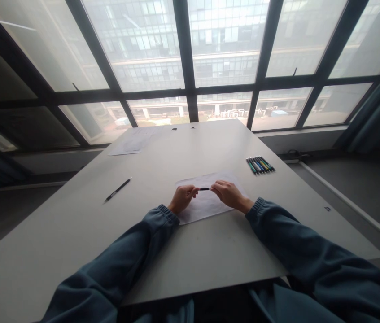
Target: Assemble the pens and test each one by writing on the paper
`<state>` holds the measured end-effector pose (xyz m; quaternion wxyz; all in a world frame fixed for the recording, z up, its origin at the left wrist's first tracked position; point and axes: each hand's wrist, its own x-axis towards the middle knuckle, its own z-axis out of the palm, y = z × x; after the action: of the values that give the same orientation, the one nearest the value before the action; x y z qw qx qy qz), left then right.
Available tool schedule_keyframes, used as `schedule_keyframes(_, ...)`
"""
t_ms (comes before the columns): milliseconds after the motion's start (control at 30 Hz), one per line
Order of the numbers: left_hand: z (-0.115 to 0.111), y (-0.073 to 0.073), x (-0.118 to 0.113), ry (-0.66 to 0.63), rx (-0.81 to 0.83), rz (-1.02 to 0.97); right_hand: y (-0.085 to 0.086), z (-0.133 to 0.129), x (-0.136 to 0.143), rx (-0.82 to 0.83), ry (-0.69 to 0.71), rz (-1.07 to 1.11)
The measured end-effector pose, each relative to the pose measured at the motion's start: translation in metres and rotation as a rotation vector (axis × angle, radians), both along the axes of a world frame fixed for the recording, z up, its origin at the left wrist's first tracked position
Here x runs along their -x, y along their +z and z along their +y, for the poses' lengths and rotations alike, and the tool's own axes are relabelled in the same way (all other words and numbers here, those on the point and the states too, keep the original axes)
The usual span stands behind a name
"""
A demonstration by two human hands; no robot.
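A dark pen (205, 189) is held level between my two hands, its middle part showing. Closed fingers of my left hand (185, 197) grip its left end. On the other end, my right hand (228, 194) is closed too, and the fingers hide that tip. Beneath both hands lies a white sheet of paper (198, 214) on the table. Farther left, a dark pen with a pale band (118, 190) rests alone at a slant. To the right of my right hand, several pens (260, 165) lie side by side in a row.
The white table (203, 255) reaches toward large windows. More paper sheets (131, 142) lie at its far left. Two small dark items, one a round disc (174, 129), sit near the far edge. A small dark mark or object (327, 209) is near the right edge.
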<state>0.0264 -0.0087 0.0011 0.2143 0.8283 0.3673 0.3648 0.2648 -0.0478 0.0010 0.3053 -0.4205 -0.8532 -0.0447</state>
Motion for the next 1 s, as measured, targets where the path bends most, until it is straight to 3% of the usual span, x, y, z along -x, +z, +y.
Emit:
schedule_keyframes(333, 0.0003, -0.001, -0.0022, -0.046, -0.101, -0.139, -0.0016, 0.0015, -0.0008, 0.002, -0.017, -0.008)
schedule_keyframes(633, 0.0034, -0.0043, 0.0015, -0.032, 0.039, 0.013, -0.0014, 0.0008, 0.0007, -0.006, -0.004, -0.017)
schedule_keyframes(1000, 0.0016, 0.0001, 0.0008, -0.039, -0.002, 0.002, -0.0017, 0.0011, -0.0005, -0.003, 0.016, -0.018)
